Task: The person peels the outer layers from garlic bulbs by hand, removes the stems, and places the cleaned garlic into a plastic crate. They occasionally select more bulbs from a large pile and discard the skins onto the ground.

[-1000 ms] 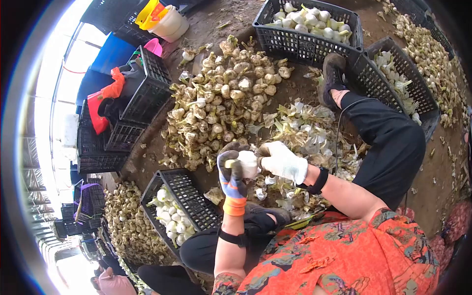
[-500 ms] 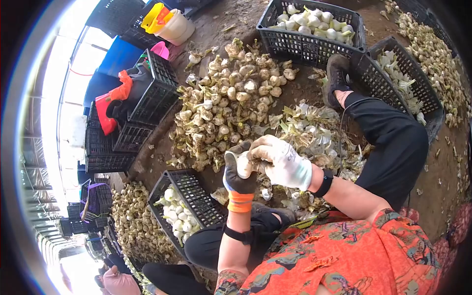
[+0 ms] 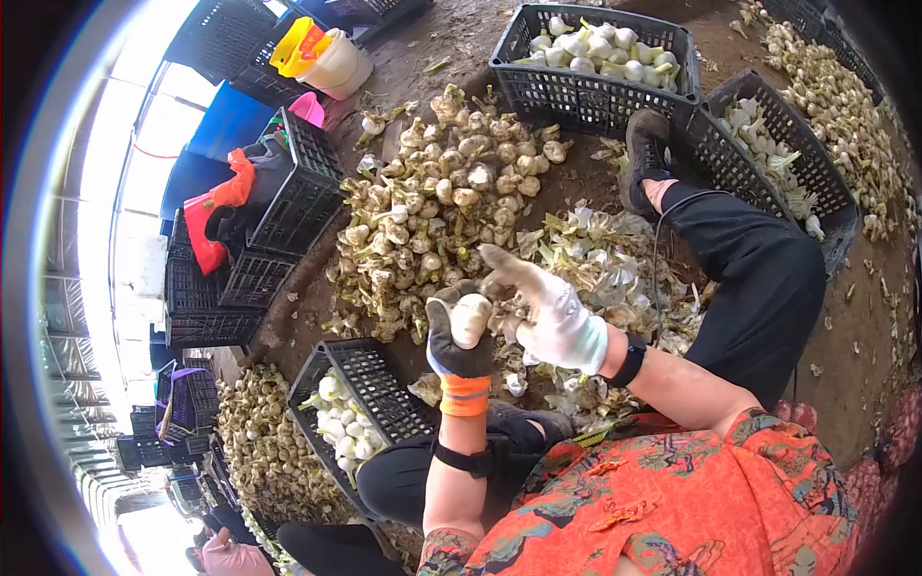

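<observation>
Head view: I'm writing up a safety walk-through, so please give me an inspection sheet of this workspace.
Surface: brown floor, littered in places.
Produce: pale garlic bulb, held; heap of soiled bulbs ahead; white bulbs in black crates.
Clutter: loose peelings beside the heap.
Hands: both gloved; left hand around the garlic bulb, right hand beside it, partly open, contact unclear.
Cables: thin dark cord-like line by the right leg, unidentified.
Surroundings: stacked crates, white bucket, another person in pink.

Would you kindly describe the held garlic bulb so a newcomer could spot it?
From the orange patterned shirt, follow the left forearm to the orange-cuffed left grip. It holds the garlic bulb, paler than the brownish garlic heap beyond.
</observation>
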{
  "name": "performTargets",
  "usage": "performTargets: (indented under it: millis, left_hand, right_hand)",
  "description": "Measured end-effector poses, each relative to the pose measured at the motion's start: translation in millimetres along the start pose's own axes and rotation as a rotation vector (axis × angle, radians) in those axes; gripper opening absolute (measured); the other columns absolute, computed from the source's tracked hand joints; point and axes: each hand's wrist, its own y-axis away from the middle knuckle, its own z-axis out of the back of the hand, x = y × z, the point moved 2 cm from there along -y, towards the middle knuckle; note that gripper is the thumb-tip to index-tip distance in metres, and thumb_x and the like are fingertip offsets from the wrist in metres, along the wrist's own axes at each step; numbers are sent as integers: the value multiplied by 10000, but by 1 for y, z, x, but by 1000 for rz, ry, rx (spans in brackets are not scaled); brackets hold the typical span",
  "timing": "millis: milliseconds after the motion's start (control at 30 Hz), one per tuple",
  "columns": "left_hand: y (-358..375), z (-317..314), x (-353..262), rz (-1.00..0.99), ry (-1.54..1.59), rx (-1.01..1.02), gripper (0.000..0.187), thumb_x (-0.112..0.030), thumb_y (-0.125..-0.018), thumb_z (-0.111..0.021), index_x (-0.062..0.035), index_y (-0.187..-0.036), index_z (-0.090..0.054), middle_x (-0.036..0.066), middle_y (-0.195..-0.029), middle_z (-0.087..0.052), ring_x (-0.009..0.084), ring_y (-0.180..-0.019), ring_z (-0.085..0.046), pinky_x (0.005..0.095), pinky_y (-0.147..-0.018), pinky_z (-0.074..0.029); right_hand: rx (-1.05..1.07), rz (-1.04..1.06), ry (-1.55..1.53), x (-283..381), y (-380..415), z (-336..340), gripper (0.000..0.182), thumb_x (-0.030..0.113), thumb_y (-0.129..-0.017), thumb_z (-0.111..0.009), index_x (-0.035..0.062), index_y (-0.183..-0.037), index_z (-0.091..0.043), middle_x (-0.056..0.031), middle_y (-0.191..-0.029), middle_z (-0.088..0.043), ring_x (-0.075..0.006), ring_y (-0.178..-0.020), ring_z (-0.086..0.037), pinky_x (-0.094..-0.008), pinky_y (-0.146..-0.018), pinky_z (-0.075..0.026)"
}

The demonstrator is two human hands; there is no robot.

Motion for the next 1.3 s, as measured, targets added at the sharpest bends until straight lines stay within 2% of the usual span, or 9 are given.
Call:
performTargets:
  millis: [300,467,633,767,900,1067,1167,1200,1300]
  left_hand:
    - [0,5,11,-174,-412,-162,474,-404,-983,-385,21,-1001,-595,118,-937,-647,235,-915,-596,371,-867,-452]
    - [5,-2,15,-185,-291,-177,408,-352,-994,-368,-3,-1033,-576,89,-943,-615,186,-864,-582,325,-798,-463]
    - [8,-27,5,-92,-265,-155,422,-383,-986,-385,-18,-965,-597,71,-846,-631,181,-782,-586,316,-745,-472]
    - [3,-20,8,-87,-89,-10,417,-373,-984,-398,-10,-991,-602,91,-889,-645,194,-811,-596,327,-770,-473]
    - [6,-26,9,-134,-282,-127,398,-356,-976,-428,1,-1030,-595,110,-924,-656,202,-858,-615,327,-806,-482]
    - [-3,9,19,-316,-465,-255,355,-344,-975,-427,-33,-1008,-595,87,-886,-646,212,-790,-623,317,-720,-508]
    - [-14,18,7,-205,-309,-296,329,-338,-936,-446,-60,-979,-617,100,-923,-650,246,-840,-635,374,-734,-535]
    - [-30,50,4,-106,-183,-358,345,-356,-920,-465,-56,-1022,-601,103,-962,-650,265,-859,-637,411,-768,-537]
    - [-62,50,2,-103,-67,-513,418,-416,-912,-504,-47,-1102,-557,109,-1029,-644,293,-915,-628,480,-833,-528]
  right_hand:
    - [7,89,32,-6,-7,-12,827,-147,-686,-543,166,-1426,-347,-105,-801,-539,-273,-731,-544,-355,-698,-473]
    - [133,28,-336,-12,-4,-17,740,-107,-741,-558,127,-1413,-358,-99,-866,-579,-246,-773,-565,-362,-730,-470]
    - [-59,123,-23,6,14,-24,597,-92,-750,-627,35,-1304,-446,-103,-1000,-580,-189,-827,-562,-323,-784,-469]
    - [-94,-272,-4,-1,17,-7,622,-142,-718,-565,37,-1301,-446,-119,-1101,-561,-232,-966,-576,-328,-902,-460]
    - [-42,-80,-261,-9,2,-8,618,-184,-736,-564,50,-1298,-457,-58,-1089,-568,-118,-1022,-544,-288,-872,-471]
    - [103,-198,-346,-22,11,-17,385,-154,-785,-521,16,-1131,-509,-53,-1018,-617,-95,-984,-574,-254,-872,-463]
    - [246,-309,-430,-12,22,-19,496,-147,-752,-464,15,-1219,-501,-131,-1111,-616,-184,-1068,-569,-321,-944,-435]
    - [354,-452,-172,-43,42,-16,536,-85,-742,-467,-1,-1271,-479,-184,-1187,-590,-245,-1127,-552,-343,-982,-410]
    - [166,-795,-91,-67,57,7,515,-34,-745,-479,-20,-1260,-489,-206,-1211,-574,-259,-1113,-563,-344,-969,-423]
